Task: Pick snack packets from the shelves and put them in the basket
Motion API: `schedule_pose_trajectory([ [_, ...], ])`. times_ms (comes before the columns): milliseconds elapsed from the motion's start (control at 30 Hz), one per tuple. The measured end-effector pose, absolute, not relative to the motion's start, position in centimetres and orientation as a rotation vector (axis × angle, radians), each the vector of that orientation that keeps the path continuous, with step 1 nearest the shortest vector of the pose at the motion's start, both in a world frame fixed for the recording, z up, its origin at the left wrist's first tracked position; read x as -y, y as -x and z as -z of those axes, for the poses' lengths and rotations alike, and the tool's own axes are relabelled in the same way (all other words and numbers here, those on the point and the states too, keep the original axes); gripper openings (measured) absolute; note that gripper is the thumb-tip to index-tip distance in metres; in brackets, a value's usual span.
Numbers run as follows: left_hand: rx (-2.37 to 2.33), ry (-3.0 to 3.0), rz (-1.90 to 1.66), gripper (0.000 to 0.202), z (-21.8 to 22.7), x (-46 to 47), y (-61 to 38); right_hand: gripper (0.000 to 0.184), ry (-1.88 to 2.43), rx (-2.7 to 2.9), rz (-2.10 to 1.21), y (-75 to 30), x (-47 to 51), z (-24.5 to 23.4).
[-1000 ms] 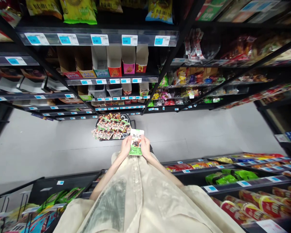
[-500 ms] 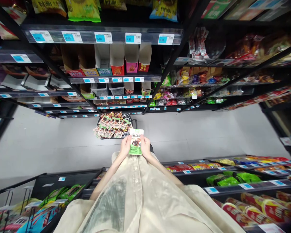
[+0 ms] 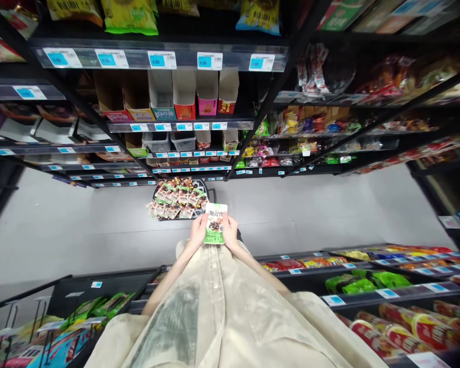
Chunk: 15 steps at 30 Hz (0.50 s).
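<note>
One packet (image 3: 215, 225), white above and green below, clamped upright by its side edges between left hand (image 3: 198, 231) and right hand (image 3: 230, 230), thumbs on its front face. Change over the last half second: slight shift of the camera view only; grip and packet position unchanged. Reading: hold is steady, no release under way. Beyond the hands, to their left: dark basket (image 3: 213, 194) heaped with pouches (image 3: 174, 197); what supports it appears unclear from this angle. Farther beyond the hands: shelf with open cartons (image 3: 184, 97).
</note>
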<state>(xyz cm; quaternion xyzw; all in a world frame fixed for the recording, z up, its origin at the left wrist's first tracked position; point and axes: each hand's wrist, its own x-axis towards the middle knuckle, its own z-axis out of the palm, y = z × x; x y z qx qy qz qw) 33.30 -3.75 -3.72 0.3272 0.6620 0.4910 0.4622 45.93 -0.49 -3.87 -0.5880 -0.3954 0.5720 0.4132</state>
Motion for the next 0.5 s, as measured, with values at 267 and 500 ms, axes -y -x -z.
schedule_pose_trajectory([
  [267, -1.623, -0.808, -1.222, 0.05, 3.91, 3.32, -33.18, 0.057, 1.486, 1.033, -1.429, -45.89, 0.03, 4.12],
  [500, -1.616, -0.806, -1.218, 0.05, 3.96, 3.15, -33.22, 0.058, 1.513, 1.051, -1.41, -45.91, -0.09, 3.65],
])
